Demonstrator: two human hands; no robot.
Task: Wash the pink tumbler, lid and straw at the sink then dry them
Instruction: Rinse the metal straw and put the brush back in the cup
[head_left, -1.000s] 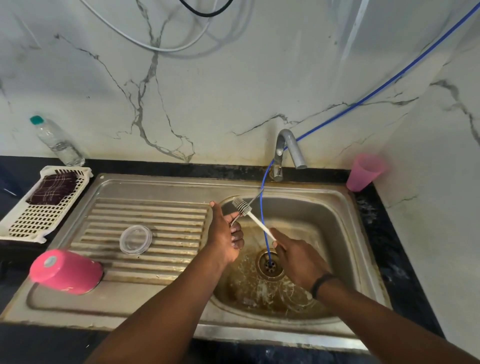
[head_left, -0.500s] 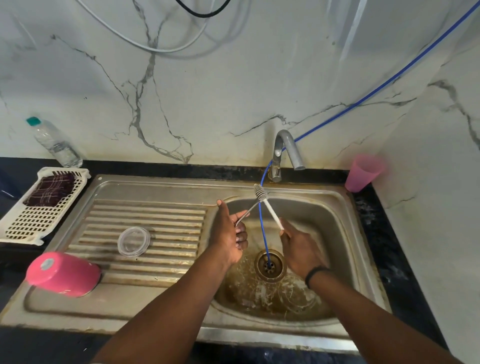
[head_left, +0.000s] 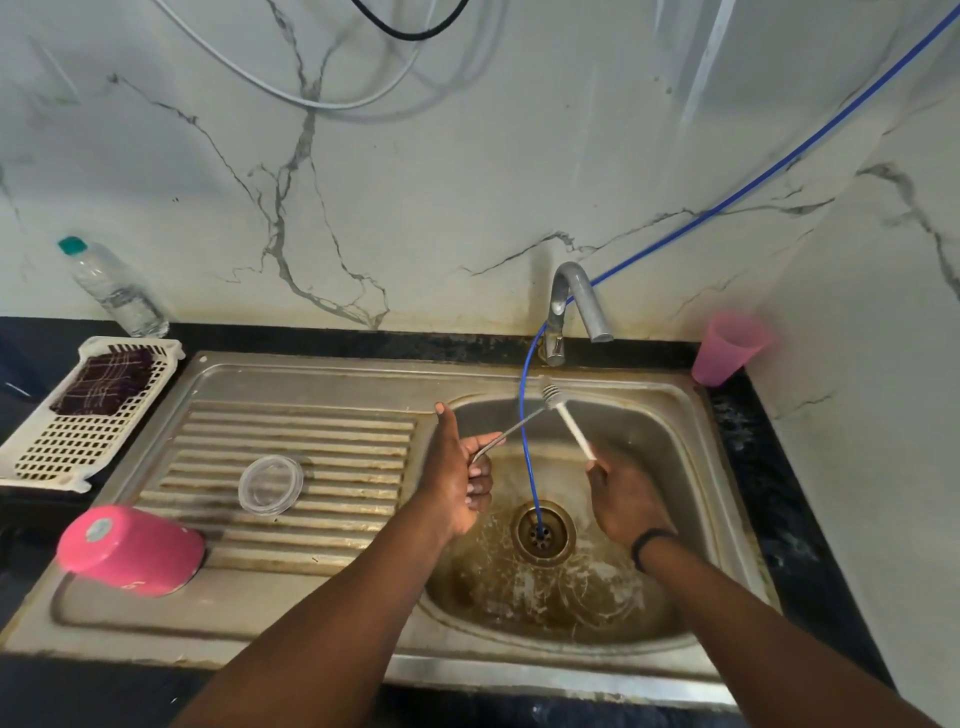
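1. Now your left hand (head_left: 457, 478) pinches the wire handle of a thin brush (head_left: 524, 423) over the sink (head_left: 675, 415).
2. Your right hand (head_left: 623, 493) grips the white straw (head_left: 574, 430), threaded on the brush.
3. Your pink tumbler (head_left: 132, 551) lies on its side on the drainboard, near the clear lid (head_left: 270, 484).

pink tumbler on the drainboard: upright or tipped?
Tipped. The pink tumbler lies on its side at the drainboard's front left corner, its round base facing the camera and its mouth pointing away to the right.
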